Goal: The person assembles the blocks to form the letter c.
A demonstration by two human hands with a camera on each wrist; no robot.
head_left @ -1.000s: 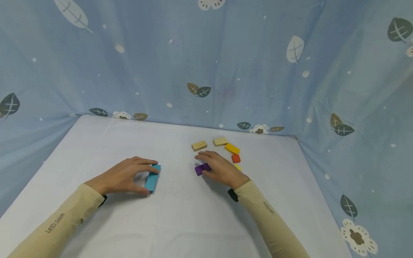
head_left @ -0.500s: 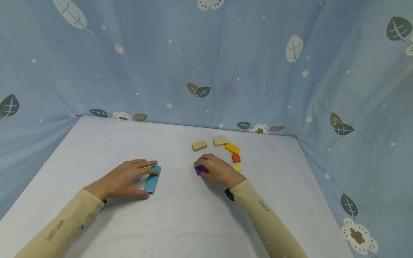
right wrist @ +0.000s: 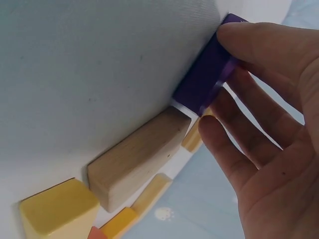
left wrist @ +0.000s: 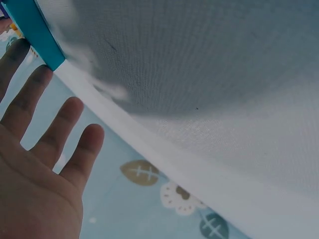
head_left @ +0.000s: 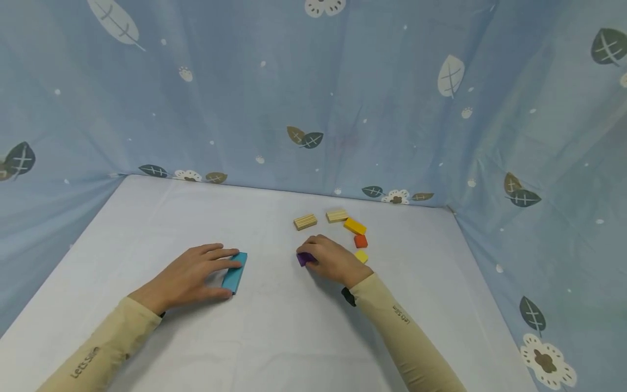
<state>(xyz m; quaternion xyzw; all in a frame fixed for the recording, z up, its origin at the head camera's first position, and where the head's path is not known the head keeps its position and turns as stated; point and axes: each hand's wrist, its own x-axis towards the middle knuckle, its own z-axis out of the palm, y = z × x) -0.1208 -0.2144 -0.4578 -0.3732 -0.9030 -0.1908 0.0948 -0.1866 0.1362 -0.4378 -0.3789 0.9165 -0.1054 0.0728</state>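
My right hand (head_left: 333, 261) has closed further over a glossy, deep-purple rectangular block (right wrist: 202, 74), so thumb and fingers now pinch it securely, I judge. Flat-faced and straight-edged, it sits at that hand's 9 o'clock. Farther out that way, my left hand (head_left: 188, 277), fingers spread, touches a longer cyan rectangular block (head_left: 234, 277). A striped bare-wood block (head_left: 306, 221) lies at 11.

A blue cloth (head_left: 235, 103), softly creased, hangs along the far, left and right sides. Along its far foot, 2 white flowers (head_left: 188, 175) each sit between 2 leaves (head_left: 216, 178), 1 dark and 1 brown. A white cover (head_left: 284, 337) with faint creases spreads in front; the light is soft.
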